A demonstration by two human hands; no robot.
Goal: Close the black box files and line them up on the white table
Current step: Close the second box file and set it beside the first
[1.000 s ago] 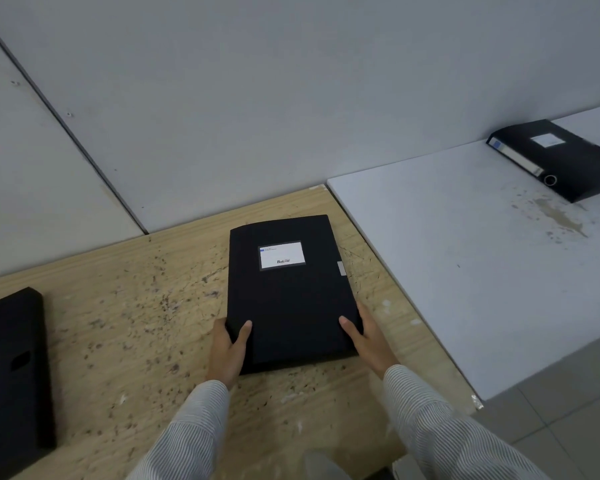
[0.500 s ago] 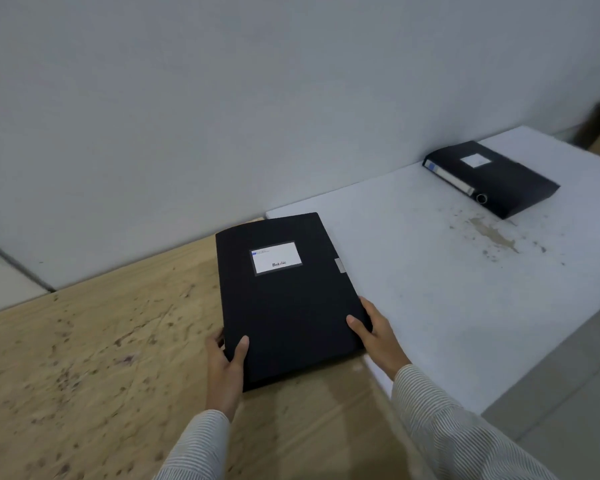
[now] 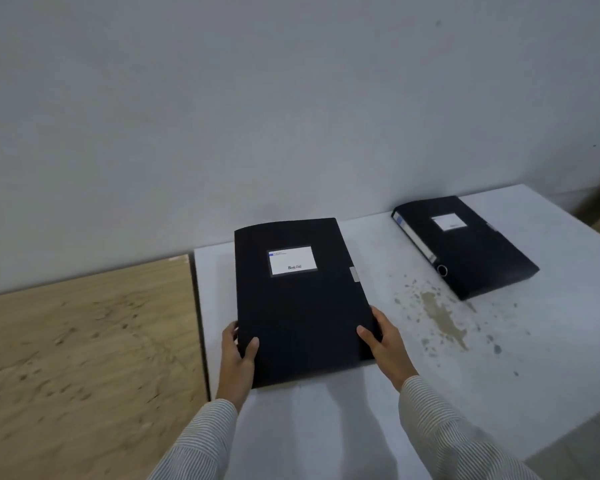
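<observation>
Gripping its near corners, the left hand and right hand hold a closed black box file over the white table's left edge; another file lies by the back edge.

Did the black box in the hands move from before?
Yes. The held box went right, off the wooden table onto the white table, nearer the other box lying there.

My hands are bare, left and right. I wear long sleeves of pale cloth with fine stripes, cuffs ending at both wrists.
</observation>
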